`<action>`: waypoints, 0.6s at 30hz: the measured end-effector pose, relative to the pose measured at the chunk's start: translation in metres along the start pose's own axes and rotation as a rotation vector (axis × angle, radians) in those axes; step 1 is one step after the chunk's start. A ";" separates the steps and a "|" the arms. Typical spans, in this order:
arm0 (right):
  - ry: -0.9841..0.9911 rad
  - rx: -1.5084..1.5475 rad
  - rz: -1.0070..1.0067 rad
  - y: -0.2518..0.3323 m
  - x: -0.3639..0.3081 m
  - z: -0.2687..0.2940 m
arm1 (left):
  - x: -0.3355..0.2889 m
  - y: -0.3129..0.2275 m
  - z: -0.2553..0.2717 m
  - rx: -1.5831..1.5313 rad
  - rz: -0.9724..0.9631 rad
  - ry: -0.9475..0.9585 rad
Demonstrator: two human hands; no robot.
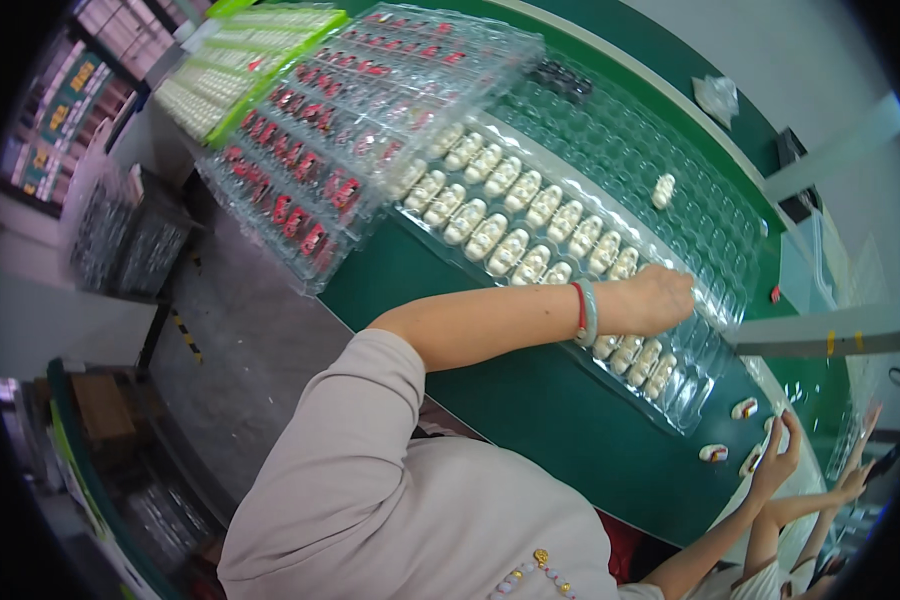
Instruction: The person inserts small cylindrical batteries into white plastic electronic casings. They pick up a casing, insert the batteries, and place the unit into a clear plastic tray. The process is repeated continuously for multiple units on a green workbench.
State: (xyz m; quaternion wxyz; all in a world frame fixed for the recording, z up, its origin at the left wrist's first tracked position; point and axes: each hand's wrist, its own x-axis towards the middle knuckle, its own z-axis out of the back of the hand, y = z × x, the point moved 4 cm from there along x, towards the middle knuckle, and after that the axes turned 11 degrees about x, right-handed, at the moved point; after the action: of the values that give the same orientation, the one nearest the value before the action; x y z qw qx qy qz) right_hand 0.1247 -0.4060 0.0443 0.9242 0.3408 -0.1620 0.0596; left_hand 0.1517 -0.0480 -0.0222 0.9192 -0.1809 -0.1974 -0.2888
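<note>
Many trayed white pieces (467, 222) cross a green table (540, 405) above grey floor (235, 330), left hand (653, 300) over them, fingers' grip unclear.

The left arm (485, 322) is bent. Beyond the pale bangle (591, 315), the left hand (653, 300) is held back uppermost, its underside hidden.

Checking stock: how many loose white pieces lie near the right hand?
3 clearly: upper white piece, leftmost white piece, third white piece beside the right hand, which may hide more.
</note>
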 end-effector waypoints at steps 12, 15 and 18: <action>0.328 0.159 0.509 0.169 0.004 -0.158 | -0.031 0.035 0.059 -0.294 0.375 -0.031; 0.339 0.132 0.508 0.163 0.013 -0.177 | -0.053 0.026 0.073 -0.408 0.453 0.033; 0.303 0.117 0.551 0.151 0.015 -0.194 | -0.073 0.016 0.083 -0.525 0.518 0.089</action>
State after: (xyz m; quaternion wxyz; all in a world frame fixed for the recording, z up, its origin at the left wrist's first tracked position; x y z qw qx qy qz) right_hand 0.1556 -0.1648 0.0031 0.8657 0.3240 -0.1048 0.3669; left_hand 0.0847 0.0345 0.0116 0.8919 -0.4416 -0.0242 -0.0948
